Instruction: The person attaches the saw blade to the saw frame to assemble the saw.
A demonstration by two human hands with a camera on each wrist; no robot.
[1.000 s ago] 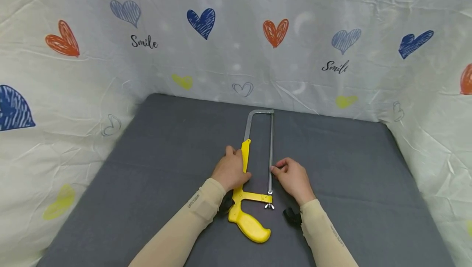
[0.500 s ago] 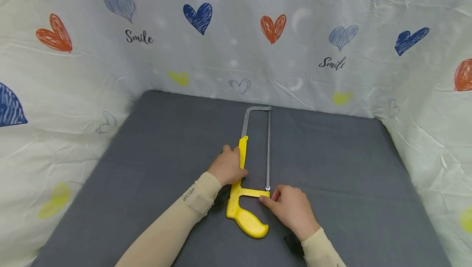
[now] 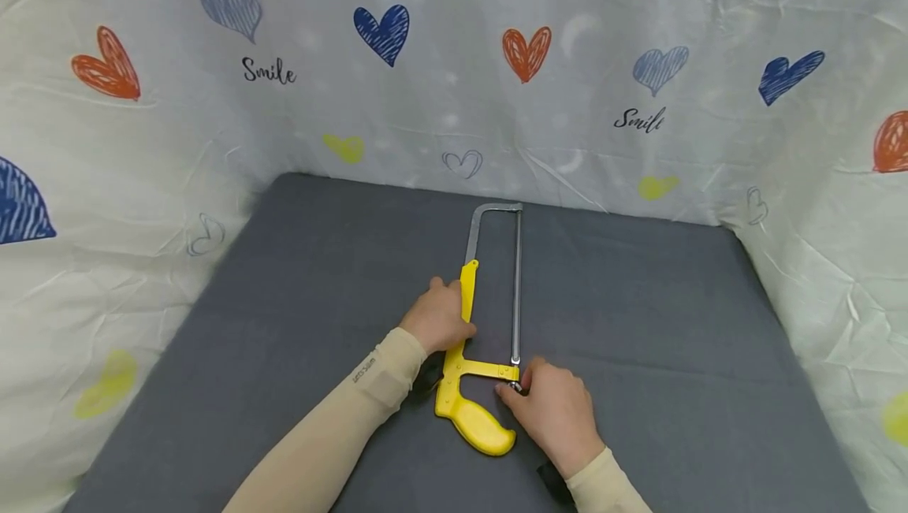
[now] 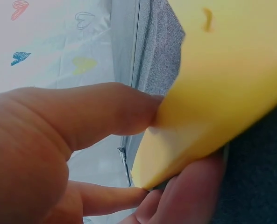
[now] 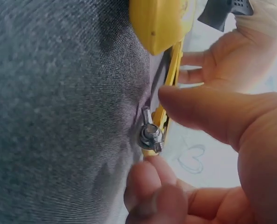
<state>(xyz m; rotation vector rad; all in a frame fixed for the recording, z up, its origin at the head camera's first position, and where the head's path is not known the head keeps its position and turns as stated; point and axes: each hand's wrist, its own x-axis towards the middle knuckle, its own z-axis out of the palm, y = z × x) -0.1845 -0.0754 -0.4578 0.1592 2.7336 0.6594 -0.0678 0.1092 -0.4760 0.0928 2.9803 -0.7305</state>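
Observation:
A hacksaw [image 3: 482, 426] with a yellow handle and a silver frame lies on the grey cloth, its bow pointing away from me. My left hand [image 3: 434, 317] grips the yellow part of the frame; in the left wrist view the thumb is on one side and fingers curl under the other. At the near end of the blade [image 3: 517, 292] sits a metal wing nut [image 5: 151, 131]. My right hand [image 3: 560, 407] is at this wing nut, thumb and fingertips spread on either side, with a gap showing between thumb and nut in the right wrist view.
Grey cloth [image 3: 660, 340] covers the table around the saw. A white curtain [image 3: 440, 103] printed with hearts hangs behind and along both sides. Beneath each wrist is a dark wrist camera [image 3: 555, 483].
My right hand has moved from beside the blade down toward me to the wing nut. My left hand keeps its grip on the frame. The head view has shifted slightly.

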